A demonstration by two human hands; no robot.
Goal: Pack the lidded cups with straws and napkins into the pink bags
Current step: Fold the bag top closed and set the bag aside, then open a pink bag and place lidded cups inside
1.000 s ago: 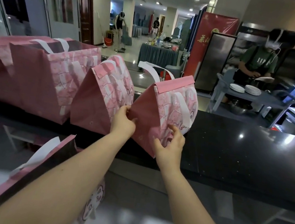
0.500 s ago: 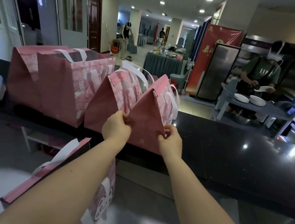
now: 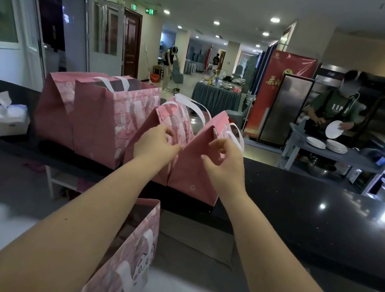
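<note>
Several pink bags with white handles stand in a row on the black counter [image 3: 327, 214]: a big one [image 3: 104, 121] at the left, a narrower middle bag [image 3: 165, 118], and a folded-shut right bag [image 3: 194, 171]. My left hand [image 3: 156, 142] hovers at the right bag's left edge, fingertips close to or touching it. On that bag's right side is my right hand [image 3: 224, 161], fingers loosely curled, holding nothing. Another open pink bag [image 3: 134, 258] stands nearer, below my left forearm. No cups, straws or napkins show.
A white tissue box [image 3: 7, 117] sits on the counter at the far left. Behind the counter at the right, a person [image 3: 334, 111] handles white plates [image 3: 326, 144] at a grey table. The counter's right half is bare and glossy.
Both hands gripped the right bag's side edges and set it next to the middle bag. Now the fingers have let go and lifted slightly. The view has shifted left.
</note>
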